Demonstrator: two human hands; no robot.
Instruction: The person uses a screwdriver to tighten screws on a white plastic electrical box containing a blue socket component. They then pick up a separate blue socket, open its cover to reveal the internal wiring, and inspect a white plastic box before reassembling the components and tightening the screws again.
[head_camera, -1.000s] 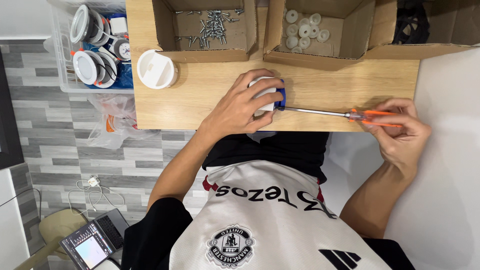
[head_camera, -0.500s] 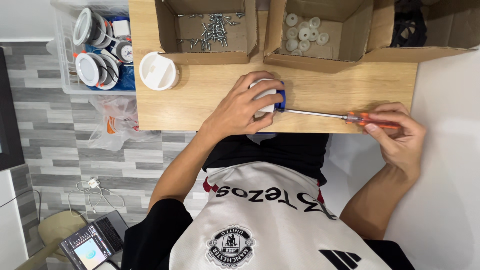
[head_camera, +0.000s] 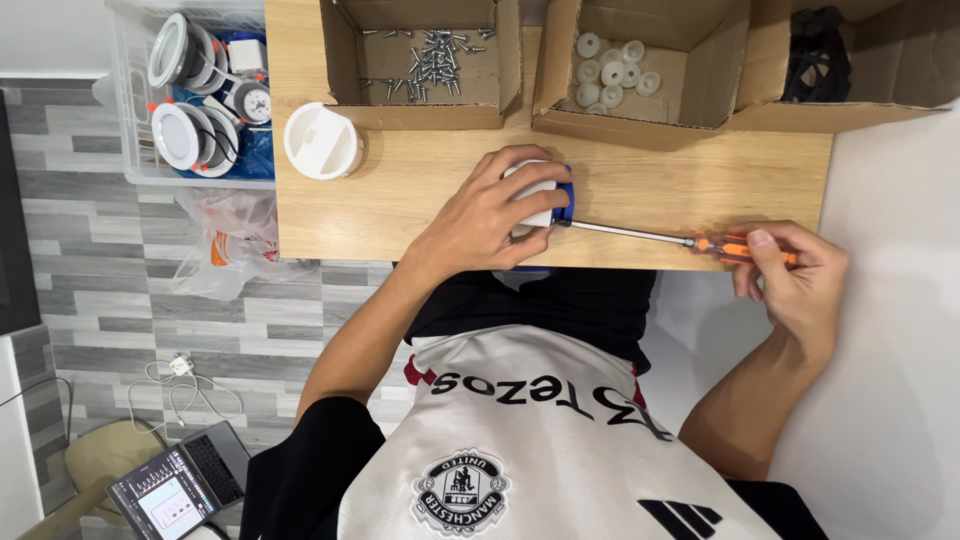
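Screwdriver (head_camera: 690, 240) in right hand (head_camera: 795, 275); left hand (head_camera: 490, 215) clasps white fitting (head_camera: 535, 190).

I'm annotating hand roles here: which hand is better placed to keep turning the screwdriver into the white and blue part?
Right. The right hand grips the screwdriver by its orange handle, tip at the white and blue part; the left hand clamps that part.

Your view is bright and evenly lit, with soft daylight-like light and no harsh glare. The wooden worktop (head_camera: 420, 190) shows only a faint shadow under your left hand (head_camera: 490, 215). The cardboard boxes' (head_camera: 420, 60) inner walls cast soft shade over their contents. Focus is sharp throughout; your right hand (head_camera: 795, 275) shows no motion blur. Straight lines bend slightly at the frame's edges.
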